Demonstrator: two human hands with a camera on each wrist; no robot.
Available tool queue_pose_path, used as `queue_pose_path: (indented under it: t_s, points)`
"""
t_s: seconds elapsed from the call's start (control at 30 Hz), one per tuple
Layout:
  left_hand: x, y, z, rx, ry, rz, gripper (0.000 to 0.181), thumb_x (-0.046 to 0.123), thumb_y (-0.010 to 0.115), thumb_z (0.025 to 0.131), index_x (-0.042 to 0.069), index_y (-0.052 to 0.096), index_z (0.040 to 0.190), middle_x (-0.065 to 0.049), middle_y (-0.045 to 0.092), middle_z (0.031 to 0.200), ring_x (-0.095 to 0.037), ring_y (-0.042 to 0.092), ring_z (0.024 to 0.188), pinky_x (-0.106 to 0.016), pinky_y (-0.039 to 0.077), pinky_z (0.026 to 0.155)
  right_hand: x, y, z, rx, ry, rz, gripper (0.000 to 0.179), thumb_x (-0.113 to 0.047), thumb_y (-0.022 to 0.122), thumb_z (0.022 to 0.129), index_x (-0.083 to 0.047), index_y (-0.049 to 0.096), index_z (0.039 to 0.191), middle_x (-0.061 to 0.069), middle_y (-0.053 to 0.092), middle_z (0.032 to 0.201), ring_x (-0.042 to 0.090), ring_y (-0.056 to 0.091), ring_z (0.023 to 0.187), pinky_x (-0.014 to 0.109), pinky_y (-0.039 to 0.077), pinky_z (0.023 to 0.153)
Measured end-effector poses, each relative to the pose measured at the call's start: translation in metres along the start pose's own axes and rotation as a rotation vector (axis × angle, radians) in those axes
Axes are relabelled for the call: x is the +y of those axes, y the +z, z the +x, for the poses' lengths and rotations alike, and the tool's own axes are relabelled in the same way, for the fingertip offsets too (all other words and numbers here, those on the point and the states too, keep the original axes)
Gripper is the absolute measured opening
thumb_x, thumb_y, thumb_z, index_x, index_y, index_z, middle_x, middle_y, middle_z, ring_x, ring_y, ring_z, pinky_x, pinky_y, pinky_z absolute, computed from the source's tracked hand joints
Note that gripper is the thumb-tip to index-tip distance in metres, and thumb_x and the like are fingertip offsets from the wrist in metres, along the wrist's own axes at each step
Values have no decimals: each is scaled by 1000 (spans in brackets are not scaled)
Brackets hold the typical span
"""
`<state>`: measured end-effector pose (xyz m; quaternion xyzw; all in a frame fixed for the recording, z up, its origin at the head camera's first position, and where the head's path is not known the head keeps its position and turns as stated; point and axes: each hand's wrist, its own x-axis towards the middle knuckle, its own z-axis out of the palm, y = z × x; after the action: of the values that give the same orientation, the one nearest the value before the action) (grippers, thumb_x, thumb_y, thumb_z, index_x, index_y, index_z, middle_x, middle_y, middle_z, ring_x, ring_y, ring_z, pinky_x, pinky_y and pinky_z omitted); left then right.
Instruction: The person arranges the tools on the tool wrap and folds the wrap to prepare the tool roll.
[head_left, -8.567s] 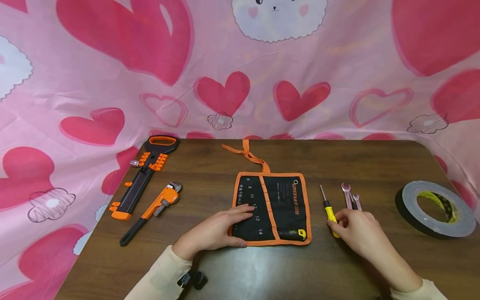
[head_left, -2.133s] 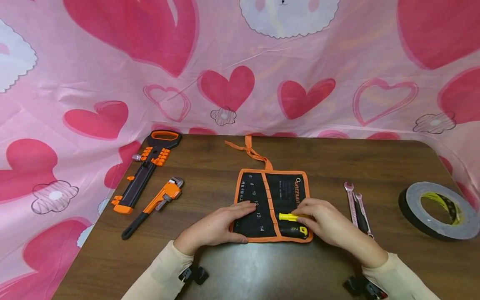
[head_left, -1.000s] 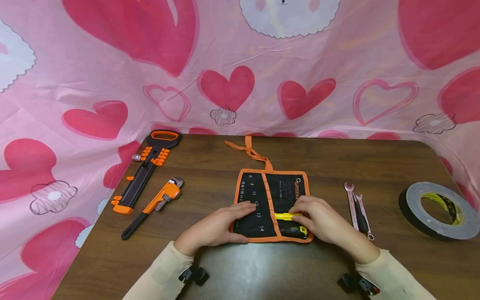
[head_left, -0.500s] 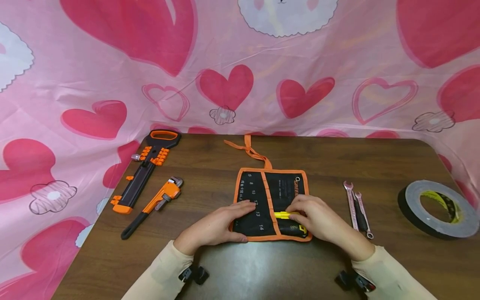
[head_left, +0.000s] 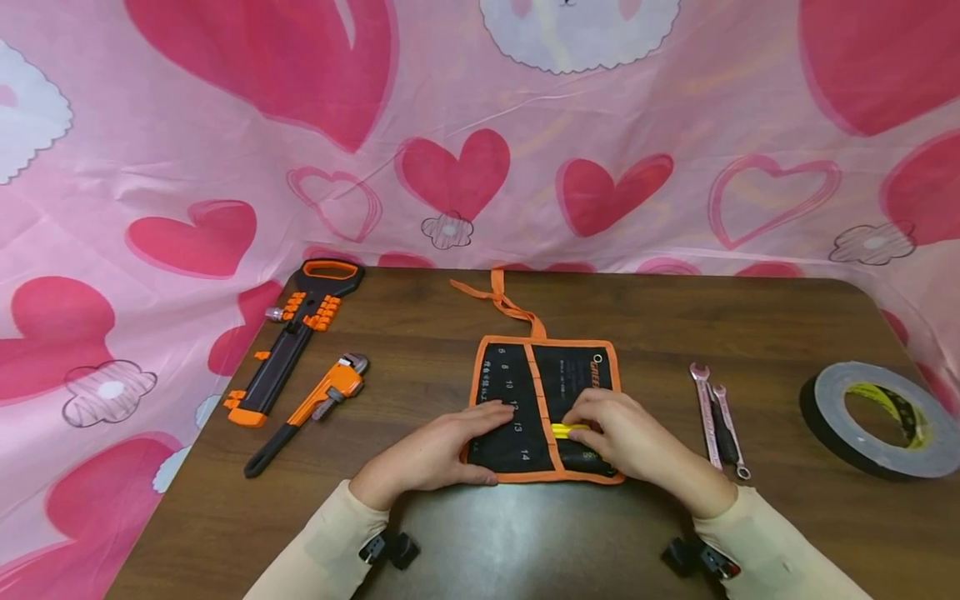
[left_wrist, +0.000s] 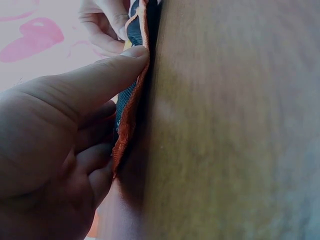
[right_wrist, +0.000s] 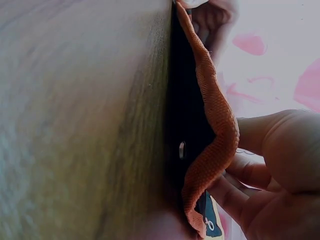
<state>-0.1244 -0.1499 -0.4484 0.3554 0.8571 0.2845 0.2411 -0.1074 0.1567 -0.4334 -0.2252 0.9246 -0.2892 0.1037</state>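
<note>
Since the earlier frame, the right hand (head_left: 626, 433) has shifted toward the left hand (head_left: 438, 450), and less of the yellow screwdriver (head_left: 559, 431) shows outside the pouch (head_left: 506, 442). The right hand pinches its handle; the left lies spread on the pouch, thumb at the near edge. The screwdriver looks mostly in, beside a black tool (head_left: 579, 456) already pocketed on its near side. Apparently left over are two wrenches (head_left: 707, 412) and a dark tool (head_left: 724, 439), right of the right hand across a strip of bench (head_left: 663, 371). Beyond both hands, orange ties (head_left: 517, 314) reach the bench's far edge.
</note>
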Motion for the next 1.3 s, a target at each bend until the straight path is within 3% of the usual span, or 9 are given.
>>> queue_pose_path:
  t_s: [0.43, 0.8, 1.3]
  points:
    - [-1, 0, 0, -1, -16, -14, 82, 35, 85, 95, 22, 46, 166, 2, 39, 175, -21, 35, 164, -53, 36, 130, -3, 3, 4, 25, -44, -26, 11, -14, 81, 97, -16, 85, 107, -9, 72, 98, 6, 64, 88, 28, 57, 78]
    - [-1, 1, 1, -4, -21, -17, 81, 36, 85, 96, 23, 46, 165, 3, 39, 175, -20, 36, 163, -53, 36, 130, -4, 3, 3, 31, -8, 22, 12, -14, 82, 97, -16, 85, 108, -6, 75, 102, 8, 66, 89, 27, 59, 78]
    - [-1, 1, 1, 2, -26, -5, 81, 36, 86, 95, 22, 48, 165, 3, 40, 175, -21, 36, 163, -53, 36, 130, 14, -15, -28, 159, -59, 63, 14, -12, 82, 96, -13, 83, 110, -7, 75, 101, -2, 61, 82, 23, 57, 69]
